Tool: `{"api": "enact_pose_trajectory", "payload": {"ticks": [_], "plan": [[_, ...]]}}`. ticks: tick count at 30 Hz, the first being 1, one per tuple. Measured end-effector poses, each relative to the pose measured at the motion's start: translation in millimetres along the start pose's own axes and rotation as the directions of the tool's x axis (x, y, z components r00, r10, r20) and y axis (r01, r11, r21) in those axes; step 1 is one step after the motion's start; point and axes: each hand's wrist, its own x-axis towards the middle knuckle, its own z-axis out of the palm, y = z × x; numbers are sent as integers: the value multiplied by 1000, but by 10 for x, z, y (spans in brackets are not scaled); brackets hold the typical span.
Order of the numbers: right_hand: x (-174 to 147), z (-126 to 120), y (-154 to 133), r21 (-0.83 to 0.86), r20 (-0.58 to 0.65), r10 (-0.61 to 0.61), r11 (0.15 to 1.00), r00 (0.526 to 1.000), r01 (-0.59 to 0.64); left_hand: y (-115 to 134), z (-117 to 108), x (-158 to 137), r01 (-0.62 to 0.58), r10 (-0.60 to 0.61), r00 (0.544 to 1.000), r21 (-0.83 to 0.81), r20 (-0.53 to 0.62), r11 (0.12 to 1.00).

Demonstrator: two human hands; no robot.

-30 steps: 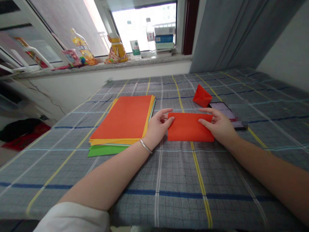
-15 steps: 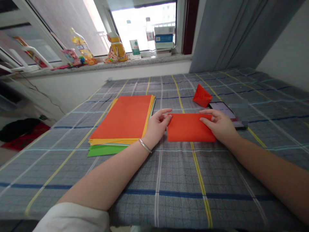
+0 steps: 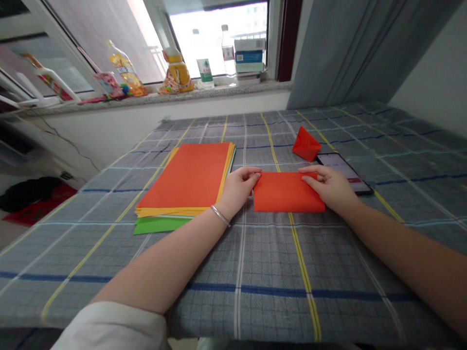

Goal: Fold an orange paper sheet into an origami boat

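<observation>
Left hand [image 3: 239, 186], thumb shifted toward the corner, and right hand [image 3: 332, 188] pinch red paper [image 3: 286, 192] between paper stack [image 3: 191, 175] and phone [image 3: 341, 163].

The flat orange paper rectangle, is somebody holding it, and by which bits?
The flat orange paper rectangle is held: the left hand pinches its far left corner, the right hand its far right corner.

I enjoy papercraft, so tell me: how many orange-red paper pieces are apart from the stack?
2: a rectangular sheet held by the left grip and right grip, and a folded shape beside the phone. Others may be hidden.
</observation>
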Motion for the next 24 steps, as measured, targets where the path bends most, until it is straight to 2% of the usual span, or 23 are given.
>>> {"api": "enact_pose_trajectory", "payload": {"ticks": [4, 10, 14, 17, 20, 24], "plan": [[90, 17, 63, -49, 113, 27, 999, 993, -22, -9, -42, 74, 70, -75, 995, 82, 59, 994], [255, 48, 234, -20, 273, 69, 998, 959, -66, -90, -69, 187, 80, -117, 986, 276, 118, 958], [321, 53, 230, -72, 312, 83, 995, 947, -63, -92, -104, 288, 37, -84, 990, 362, 115, 931], [360, 75, 180, -35, 368, 158, 987, 916, -156, -86, -155, 376, 10, -64, 992, 426, 113, 905], [423, 117, 141, 33, 369, 181, 978, 912, -207, -98, -191, 446, 7, -81, 988, 482, 132, 876], [536, 163, 104, -63, 300, 130, 991, 945, -116, -87, -187, 482, -15, -89, 984, 566, 156, 824]]}}
